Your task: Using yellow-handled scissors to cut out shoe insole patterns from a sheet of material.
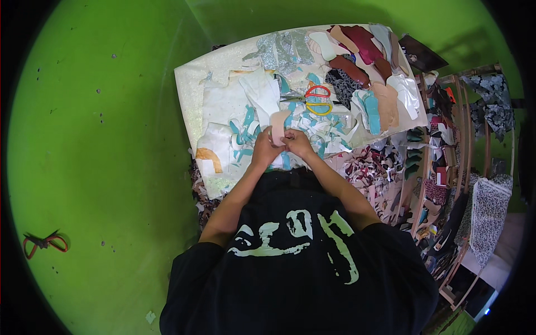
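Between my two hands is a pale pink-beige curved cut-out piece [278,121], shaped like a shoe insole, standing up from the table. My left hand [264,149] grips its lower left side. On its lower right edge, the fingers of my right hand [298,143] are pinched. Just beyond lie scissors [318,100] with one red and one yellow handle loop, blades pointing left. Teal and white scraps [244,132] are strewn around my hands. A white folded sheet [260,96] lies behind the piece.
Sole-shaped pieces in brown [349,71], maroon and tan lie at the table's far right. The pale cover [192,84] shows on the left. Scraps [374,173] heap up at right, beside a wooden rack [430,178]. Another pair of scissors [46,243] hangs on the green wall.
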`<act>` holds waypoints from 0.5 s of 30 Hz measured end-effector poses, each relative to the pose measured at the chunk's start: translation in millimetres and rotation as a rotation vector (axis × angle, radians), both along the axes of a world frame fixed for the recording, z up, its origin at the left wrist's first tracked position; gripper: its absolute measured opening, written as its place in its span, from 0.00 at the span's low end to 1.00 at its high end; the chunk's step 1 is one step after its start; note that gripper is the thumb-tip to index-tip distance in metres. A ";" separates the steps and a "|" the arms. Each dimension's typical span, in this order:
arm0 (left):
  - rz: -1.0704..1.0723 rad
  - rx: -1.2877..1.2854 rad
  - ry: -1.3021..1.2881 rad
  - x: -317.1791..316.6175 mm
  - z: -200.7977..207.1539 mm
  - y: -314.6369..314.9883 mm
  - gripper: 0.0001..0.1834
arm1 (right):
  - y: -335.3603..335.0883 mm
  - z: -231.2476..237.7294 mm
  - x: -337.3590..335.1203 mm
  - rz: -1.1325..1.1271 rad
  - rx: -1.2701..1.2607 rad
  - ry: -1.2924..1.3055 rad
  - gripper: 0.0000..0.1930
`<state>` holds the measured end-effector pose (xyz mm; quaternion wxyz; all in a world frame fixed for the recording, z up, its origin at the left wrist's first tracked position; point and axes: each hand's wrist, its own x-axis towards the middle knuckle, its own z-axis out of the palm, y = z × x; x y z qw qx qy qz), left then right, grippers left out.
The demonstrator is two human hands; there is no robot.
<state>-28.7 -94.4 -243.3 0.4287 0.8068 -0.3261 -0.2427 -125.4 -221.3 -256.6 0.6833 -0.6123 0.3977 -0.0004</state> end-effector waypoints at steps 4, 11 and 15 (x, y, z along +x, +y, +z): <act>0.053 0.104 0.116 -2.0 3.6 3.9 0.39 | -7.0 -27.1 -9.1 0.078 -0.125 0.037 0.10; 0.268 0.054 -0.020 11.9 -24.9 8.8 0.28 | -15.2 -25.9 -1.3 0.158 -0.433 -0.032 0.10; 0.198 0.188 -0.059 14.9 -31.9 5.4 0.26 | -23.6 -26.6 5.6 0.203 -0.536 0.085 0.11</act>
